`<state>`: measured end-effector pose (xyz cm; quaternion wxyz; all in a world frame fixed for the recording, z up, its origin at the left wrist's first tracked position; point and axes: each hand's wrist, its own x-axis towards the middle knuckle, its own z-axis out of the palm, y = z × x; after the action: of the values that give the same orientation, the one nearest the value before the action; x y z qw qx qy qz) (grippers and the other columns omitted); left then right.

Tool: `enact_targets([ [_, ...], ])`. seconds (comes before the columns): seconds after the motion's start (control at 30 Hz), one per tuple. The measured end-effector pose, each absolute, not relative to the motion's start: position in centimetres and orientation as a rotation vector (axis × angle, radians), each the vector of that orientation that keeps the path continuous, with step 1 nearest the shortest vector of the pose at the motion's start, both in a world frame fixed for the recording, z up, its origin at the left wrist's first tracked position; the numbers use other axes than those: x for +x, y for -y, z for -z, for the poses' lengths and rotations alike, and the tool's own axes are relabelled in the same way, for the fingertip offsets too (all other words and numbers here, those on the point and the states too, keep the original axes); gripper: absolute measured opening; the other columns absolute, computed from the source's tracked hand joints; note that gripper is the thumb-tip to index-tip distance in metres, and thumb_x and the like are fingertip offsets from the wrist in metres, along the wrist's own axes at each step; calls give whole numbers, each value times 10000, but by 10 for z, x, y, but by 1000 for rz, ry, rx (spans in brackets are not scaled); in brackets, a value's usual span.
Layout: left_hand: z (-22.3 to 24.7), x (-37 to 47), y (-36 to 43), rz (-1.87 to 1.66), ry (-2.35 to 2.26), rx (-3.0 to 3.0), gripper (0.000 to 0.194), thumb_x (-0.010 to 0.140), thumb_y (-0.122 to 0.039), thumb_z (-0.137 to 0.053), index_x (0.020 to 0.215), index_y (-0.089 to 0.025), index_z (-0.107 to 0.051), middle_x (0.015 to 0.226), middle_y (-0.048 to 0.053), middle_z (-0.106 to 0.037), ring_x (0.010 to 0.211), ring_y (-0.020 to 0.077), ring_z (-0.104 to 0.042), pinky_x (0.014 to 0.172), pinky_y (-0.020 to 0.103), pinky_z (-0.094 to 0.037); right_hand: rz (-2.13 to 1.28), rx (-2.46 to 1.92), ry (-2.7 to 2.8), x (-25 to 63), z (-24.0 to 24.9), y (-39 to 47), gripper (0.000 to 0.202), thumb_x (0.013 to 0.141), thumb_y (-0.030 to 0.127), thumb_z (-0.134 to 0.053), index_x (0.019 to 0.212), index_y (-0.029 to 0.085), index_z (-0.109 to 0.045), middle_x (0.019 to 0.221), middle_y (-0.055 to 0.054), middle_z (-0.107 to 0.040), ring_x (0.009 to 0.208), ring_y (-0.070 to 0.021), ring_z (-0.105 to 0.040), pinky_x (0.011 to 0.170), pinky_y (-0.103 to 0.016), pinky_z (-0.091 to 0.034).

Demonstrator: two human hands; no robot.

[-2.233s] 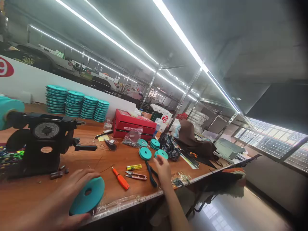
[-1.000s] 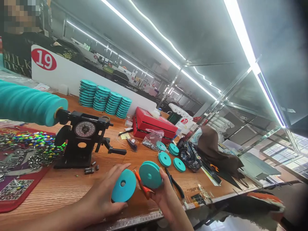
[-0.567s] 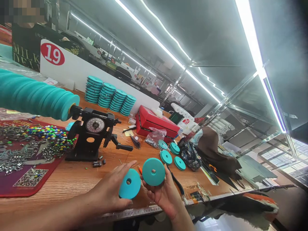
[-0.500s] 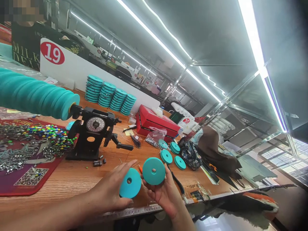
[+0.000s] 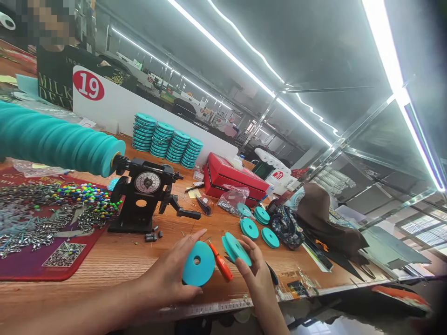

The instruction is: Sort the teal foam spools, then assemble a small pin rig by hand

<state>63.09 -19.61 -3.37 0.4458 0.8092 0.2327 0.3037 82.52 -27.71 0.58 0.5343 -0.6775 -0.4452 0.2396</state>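
My left hand (image 5: 171, 272) grips a flat teal foam spool (image 5: 204, 272) by its edge, thumb below and fingers above, with the face and centre hole toward me. In my right hand (image 5: 257, 272) is another teal foam spool (image 5: 240, 251), pinched and tilted so its grooved rim shows. Between the two lies an orange-handled screwdriver-like tool (image 5: 223, 267) on the wooden table (image 5: 115, 265). Several more teal spools (image 5: 249, 228) rest just beyond my right hand. A dark handle, partly hidden by that hand, pokes out at its right.
A black hand-crank winder (image 5: 139, 200) with a dial carries a long row of teal spools (image 5: 63, 139). On the left, a red mat (image 5: 66, 265) bears swivels and coloured beads. Stacked spools (image 5: 167, 144), a red box (image 5: 233, 179) and a dark cloth (image 5: 317, 214) lie farther back.
My right hand has turned its spool from face-on to tilted, showing the groove, and moved slightly right in view. The orange tool is now uncovered. The whole view has shifted a little.
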Motion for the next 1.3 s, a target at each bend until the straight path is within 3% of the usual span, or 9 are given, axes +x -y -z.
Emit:
enact_targets([
  [0.27,31,632,196,-747,-423,1725,885,581,-152,-615,1312,-272,-132,1261,70,-378,1141,258,-388,945,393,-319,-420,-1654,1227,805,-11,283,611,622,408,-658,1157,209,-441,1218,-98,-470,1108,-271,-433,904,-376,-374],
  [0.43,23,633,195,-519,-243,930,569,807,-376,-428,1297,-230,-177,1167,77,-503,1028,214,-509,960,408,-276,-641,-1523,1038,813,-24,279,562,686,440,-602,1156,197,-414,1189,-115,-489,1084,-262,-465,825,-352,-444],
  [0.57,19,633,194,-432,-148,707,427,848,-414,-329,1201,-179,-380,1169,88,-514,1005,222,-525,952,398,-292,-622,-1525,1003,817,-18,277,549,642,440,-646,1100,198,-465,1128,-105,-528,1036,-264,-499,828,-365,-436],
  [0.63,20,633,194,-437,-160,759,442,849,-432,-302,1180,-159,-405,1131,97,-533,1011,227,-516,942,400,-308,-611,-1527,1002,817,-14,277,539,637,446,-645,1085,196,-478,1109,-102,-540,1021,-263,-507,826,-371,-432],
  [0.7,25,634,196,-490,-240,951,508,811,-434,-382,1245,-180,-313,1124,95,-527,1023,235,-506,930,409,-323,-611,-1518,1019,814,-13,278,536,645,455,-631,1086,192,-476,1102,-103,-547,1031,-261,-502,832,-369,-427],
  [0.83,42,639,201,-750,-442,1684,878,605,-302,-634,1319,-241,-127,1236,108,-432,1101,286,-438,933,426,-330,-554,-1587,1211,802,-14,285,581,651,429,-624,1153,206,-438,1154,-87,-519,1068,-252,-477,879,-352,-402],
  [0.93,52,641,203,-910,-453,2006,873,617,-228,-601,1321,-283,-88,1326,90,-339,1166,277,-384,939,382,-354,-433,-1722,1473,789,-7,288,691,576,368,-693,1193,220,-419,1197,-74,-482,1085,-275,-456,904,-361,-391],
  [1.13,54,640,201,-990,-502,2178,860,603,-177,-585,1321,-280,-124,1329,85,-343,1189,278,-371,939,380,-378,-305,-1900,1613,772,23,277,900,400,323,-774,1203,100,-435,1236,-185,-436,1135,-377,-379,931,-458,-349],
  [1.3,67,641,197,-982,-476,2322,815,643,-252,-613,1320,-329,-165,1337,61,-359,1182,274,-391,910,342,-413,-447,-1751,1821,784,21,275,899,459,439,-746,1233,125,-412,1262,-161,-418,1153,-326,-381,944,-418,-344],
])
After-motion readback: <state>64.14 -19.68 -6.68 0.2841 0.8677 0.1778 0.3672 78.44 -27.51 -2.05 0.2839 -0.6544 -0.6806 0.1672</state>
